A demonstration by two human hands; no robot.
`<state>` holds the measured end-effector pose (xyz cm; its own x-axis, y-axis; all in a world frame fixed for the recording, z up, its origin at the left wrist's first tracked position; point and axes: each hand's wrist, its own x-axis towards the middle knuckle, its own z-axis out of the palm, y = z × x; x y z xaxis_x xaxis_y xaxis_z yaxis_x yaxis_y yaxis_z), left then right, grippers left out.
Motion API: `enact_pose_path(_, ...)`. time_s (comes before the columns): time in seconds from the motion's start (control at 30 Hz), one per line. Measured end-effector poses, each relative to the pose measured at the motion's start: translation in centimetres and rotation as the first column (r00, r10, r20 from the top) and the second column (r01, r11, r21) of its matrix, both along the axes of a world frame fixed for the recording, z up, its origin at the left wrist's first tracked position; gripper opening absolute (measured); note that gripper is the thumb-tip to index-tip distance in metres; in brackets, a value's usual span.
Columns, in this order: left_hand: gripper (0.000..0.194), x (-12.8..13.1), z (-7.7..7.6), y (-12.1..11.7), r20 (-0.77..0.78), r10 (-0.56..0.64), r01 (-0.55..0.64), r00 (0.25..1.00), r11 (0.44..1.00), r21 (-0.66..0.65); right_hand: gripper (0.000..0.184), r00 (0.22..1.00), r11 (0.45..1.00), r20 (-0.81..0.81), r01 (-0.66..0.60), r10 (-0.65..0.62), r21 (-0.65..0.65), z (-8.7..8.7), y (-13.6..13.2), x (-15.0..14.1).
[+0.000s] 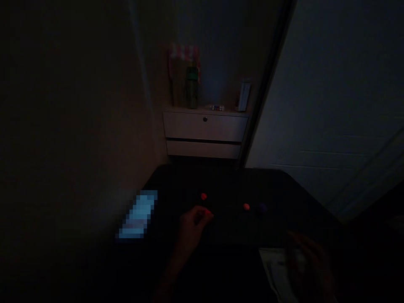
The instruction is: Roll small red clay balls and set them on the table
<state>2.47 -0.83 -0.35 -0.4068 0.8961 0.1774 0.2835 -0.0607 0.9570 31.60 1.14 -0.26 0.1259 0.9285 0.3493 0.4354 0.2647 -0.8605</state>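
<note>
My left hand (192, 222) is over the dark table, its thumb and fingers pinched on a small bright red lump (207, 212). Just beyond the fingertips lies another orange-red lump (203, 196). To the right, a round orange ball (246, 207) rests beside a dark purple ball (261, 208), which barely shows in the low light. My right hand (311, 263) is at the lower right, dim and blurred, above a pale sheet or booklet (274, 269). Its fingers are apart from the thumb, and nothing shows between them.
A lit, pixelated phone-like screen (139, 214) is on the left of the black table (221, 179). Behind stands a white drawer cabinet (205, 128) holding a green-lidded bottle (192, 88), a checked cloth (184, 51) and an upright box-like item (243, 97). Walls flank both sides.
</note>
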Motion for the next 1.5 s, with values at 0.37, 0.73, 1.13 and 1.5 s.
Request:
enact_pose_path(0.37,0.071,-0.6,0.8,-0.4,0.138,0.069,-0.079,0.988,0.994,0.072,0.03,0.862,0.832,0.014,-0.493,0.506,0.257,-0.4,1.2,-18.2)
enact_pose_path(0.73,0.045,-1.2,0.4,0.1,0.23,-0.082,0.057,0.97,0.992,0.116,0.031,0.877,0.85,-0.038,-0.452,0.479,0.271,-1.0,1.7,-17.9)
enact_pose_path(1.13,0.032,-1.4,0.1,-0.1,0.241,-0.112,0.085,0.964,0.989,0.119,0.021,0.849,0.837,-0.065,-0.5,0.525,0.224,-1.3,2.0,-17.5)
enact_pose_path(1.5,0.034,-1.5,-0.6,0.3,0.305,-0.095,0.037,0.948,0.981,0.189,0.024,0.83,0.824,-0.083,-0.526,0.552,0.212,-1.2,1.7,-17.5)
